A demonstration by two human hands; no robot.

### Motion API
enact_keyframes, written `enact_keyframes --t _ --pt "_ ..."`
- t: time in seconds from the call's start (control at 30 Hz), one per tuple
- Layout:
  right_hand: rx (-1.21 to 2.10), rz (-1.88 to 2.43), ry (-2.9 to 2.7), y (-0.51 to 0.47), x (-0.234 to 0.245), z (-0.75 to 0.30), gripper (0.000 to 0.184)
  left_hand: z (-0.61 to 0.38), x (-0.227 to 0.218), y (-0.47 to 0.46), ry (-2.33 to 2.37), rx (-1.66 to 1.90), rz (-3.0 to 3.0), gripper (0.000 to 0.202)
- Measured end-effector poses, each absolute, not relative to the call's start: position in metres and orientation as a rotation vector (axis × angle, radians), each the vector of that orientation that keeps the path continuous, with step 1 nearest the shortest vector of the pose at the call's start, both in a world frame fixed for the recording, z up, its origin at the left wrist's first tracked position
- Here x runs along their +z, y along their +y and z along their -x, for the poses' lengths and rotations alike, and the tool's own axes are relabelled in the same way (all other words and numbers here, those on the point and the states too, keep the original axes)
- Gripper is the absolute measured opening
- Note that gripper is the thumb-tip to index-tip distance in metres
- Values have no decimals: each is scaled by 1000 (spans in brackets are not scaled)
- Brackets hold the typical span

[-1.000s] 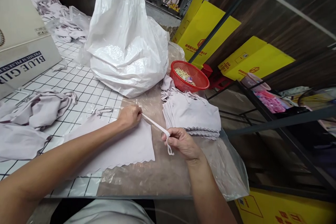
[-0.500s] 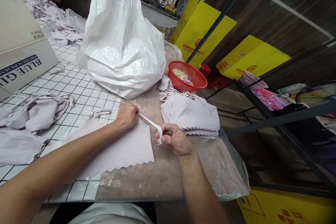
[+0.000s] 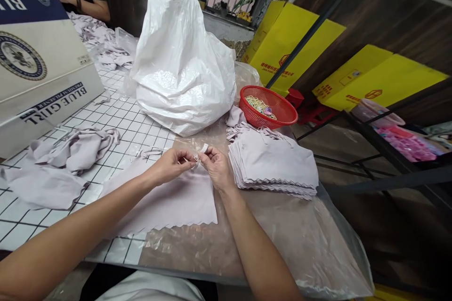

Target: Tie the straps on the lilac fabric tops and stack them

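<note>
A pale lilac fabric piece with a wavy lower edge lies flat in front of me. Above its upper right corner, my left hand and my right hand meet. Both are closed in pinches on a narrow white strap, whose end pokes up from the right fingers. Fingers cover most of the strap, so its join to the fabric is hidden. Just right of my right hand sits a neat stack of similar lilac pieces, with thin straps bunched at its far edge.
A full white plastic bag stands behind my hands. Loose lilac pieces and a carton are on the left. A red basket of small items is beyond the stack. A person's arm shows at upper left.
My right hand has moved up and left to my left hand, and the strap stretched between them is now gathered in the fingers. The view has shifted left, showing more of the carton.
</note>
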State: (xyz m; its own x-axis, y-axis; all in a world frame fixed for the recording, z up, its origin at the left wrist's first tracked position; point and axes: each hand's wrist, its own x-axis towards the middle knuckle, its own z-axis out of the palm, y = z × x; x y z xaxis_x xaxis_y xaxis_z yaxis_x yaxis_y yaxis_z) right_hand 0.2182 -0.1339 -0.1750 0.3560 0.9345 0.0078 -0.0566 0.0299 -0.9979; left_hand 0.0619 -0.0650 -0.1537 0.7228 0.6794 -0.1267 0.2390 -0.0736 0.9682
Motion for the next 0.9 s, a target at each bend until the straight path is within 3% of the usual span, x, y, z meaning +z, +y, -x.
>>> enact_keyframes --t 0.4,0.6,0.77,0.9 --pt "1068 1304 -1173 -127 -167 -233 35 -68 -139 -59 789 530 -1802 26" --pt "705 1458 -1109 -98 -139 -253 33 -56 -146 -58 907 411 -2262 12" --pt "928 1423 -1019 -109 -172 -232 38 -39 -173 -82 970 114 -2481 15" --pt "1048 1404 -1204 -131 -199 -212 27 -36 -185 -95 1120 121 -2430 13"
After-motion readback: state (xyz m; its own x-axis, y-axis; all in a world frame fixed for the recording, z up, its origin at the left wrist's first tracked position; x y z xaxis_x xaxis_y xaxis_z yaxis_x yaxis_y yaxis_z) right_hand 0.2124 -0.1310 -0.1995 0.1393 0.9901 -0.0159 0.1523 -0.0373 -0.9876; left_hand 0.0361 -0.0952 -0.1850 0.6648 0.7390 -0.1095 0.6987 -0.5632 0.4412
